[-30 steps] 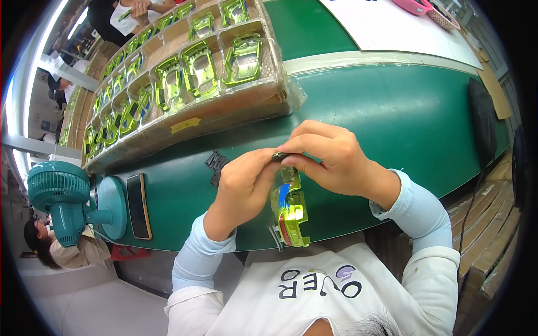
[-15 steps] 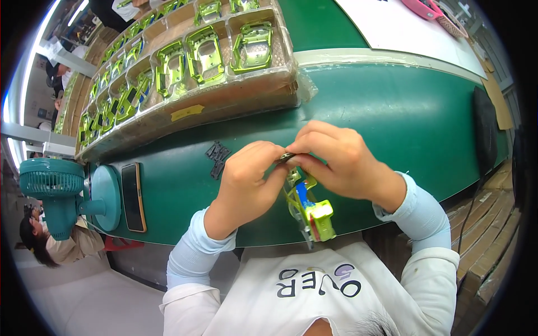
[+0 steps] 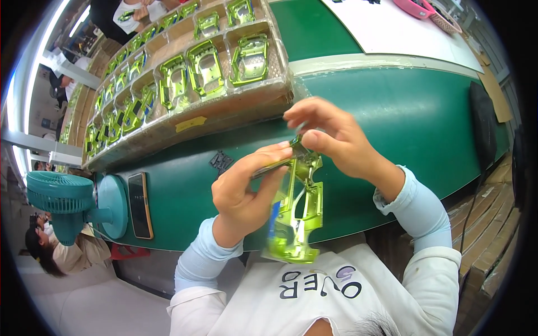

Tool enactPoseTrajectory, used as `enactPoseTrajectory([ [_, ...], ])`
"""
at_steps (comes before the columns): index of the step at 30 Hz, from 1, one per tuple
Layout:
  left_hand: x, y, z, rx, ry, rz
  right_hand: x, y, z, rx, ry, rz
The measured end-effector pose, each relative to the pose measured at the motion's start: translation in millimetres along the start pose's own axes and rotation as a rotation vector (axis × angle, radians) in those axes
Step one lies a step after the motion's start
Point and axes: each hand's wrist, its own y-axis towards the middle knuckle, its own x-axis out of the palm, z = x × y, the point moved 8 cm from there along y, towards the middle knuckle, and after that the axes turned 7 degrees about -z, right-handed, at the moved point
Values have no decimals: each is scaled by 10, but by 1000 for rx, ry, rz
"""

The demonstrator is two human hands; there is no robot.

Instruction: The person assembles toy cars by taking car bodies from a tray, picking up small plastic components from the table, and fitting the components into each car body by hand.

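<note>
A shiny lime-green plastic frame [image 3: 296, 251], with cut-outs and a bit of blue along one side, hangs tilted in front of my chest. My left hand [image 3: 244, 187] grips its upper end between thumb and fingers, which partly hide that end. At the frame's top right is my right hand [image 3: 347, 143], its fingers raised and spread away from the thumb. The thumb lies close to the frame's edge; whether it touches I cannot tell. Small black plastic pieces [image 3: 221, 161] lie in a little pile on the green table [image 3: 392, 123], beyond my left hand.
A big divided cardboard tray [image 3: 235, 103] of similar green frames fills the far left. At left stand a phone [image 3: 140, 206] and a teal fan [image 3: 61, 193]. A white board [image 3: 403, 33] and pink basket [image 3: 414, 7] are at the far right. Other people work at the left.
The green frame has turned so its broad face shows. My right hand has come off its pinch beside my left fingers and spread its fingers, moving slightly up. The left hand keeps its grip.
</note>
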Motion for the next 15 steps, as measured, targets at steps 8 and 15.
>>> enactPoseTrajectory([
  [8, -97, -3, 130, 192, 233, -46, 202, -127, 341, 489, 344, -118],
  [15, -52, 34, -1, 120, 196, -133, 7, -102, 307, 471, 279, -26],
])
